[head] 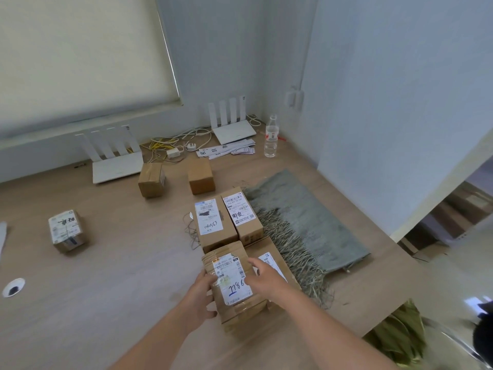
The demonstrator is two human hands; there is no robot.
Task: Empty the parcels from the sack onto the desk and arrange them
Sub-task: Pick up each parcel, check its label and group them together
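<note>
My left hand [203, 295] has its fingers curled against the left side of a taped parcel [234, 287], and my right hand [262, 272] lies over its top right edge with fingers spread on the label; both are clamped on it, pressing from opposite sides. That parcel sits at the near end of a cluster, touching a flat box [269, 259] just to its right.

Directly beyond are 2 boxes side by side and touching: one with a handwritten number on its label [212, 222] and one with a white label [241, 214]. Farther back stand 2 small plain boxes [150, 180] and [201, 176], apart from each other. A wrapped parcel [66, 231] sits alone, well off to the left.

The sack [306, 222] lies flat and slack on the desk [106, 276] to the right of the cluster, its frayed edge beside the boxes, so I judge the emptying done. I count 7 parcels out. What is left looks like arranging: the near 4 are grouped, while the 3 outliers are not yet brought into line. Routers, cables and a bottle [271, 137] occupy the back.
</note>
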